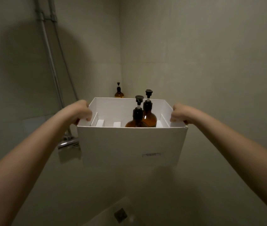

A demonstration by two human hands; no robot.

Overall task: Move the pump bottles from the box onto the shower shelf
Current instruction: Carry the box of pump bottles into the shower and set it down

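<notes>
I hold a white cardboard box (129,144) up in front of me inside a dim shower stall. My left hand (82,111) grips its left rim and my right hand (180,114) grips its right rim. Two amber pump bottles with black pumps stand inside the box toward the right: a nearer one (136,119) and one behind it (149,115). White dividers split the box's left part, which holds nothing visible. A third amber pump bottle (119,91) stands in the far wall corner, just beyond the box; the shelf beneath it is hidden by the box.
Two pipes (51,66) run down the left wall to a chrome shower mixer (68,141) close to the box's left lower corner. A square floor drain (120,215) lies below. Tiled walls close in on the left, back and right.
</notes>
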